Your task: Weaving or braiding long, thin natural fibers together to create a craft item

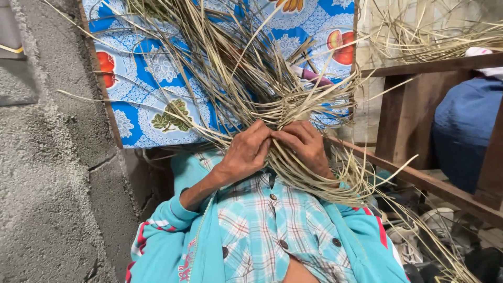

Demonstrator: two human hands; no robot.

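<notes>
A tangle of long, dry, straw-coloured strips (246, 78) fans out over a table covered with a blue flowered cloth (141, 84). The strips gather into a tight bunch right in front of my chest. My left hand (245, 153) pinches several strips at that bunch, fingers curled over them. My right hand (306, 144) sits against it, fingertips touching the left hand's, also closed on the strips. Loose ends (335, 183) trail down to the right across my teal jacket and plaid shirt. My right forearm is hidden under the strips.
Rough grey concrete (47, 173) fills the left side. A brown wooden frame (419, 120) stands at the right, with a dark blue bundle (463, 126) behind it. More loose strips (435, 36) lie at the upper right. Shoes (419, 236) lie at the lower right.
</notes>
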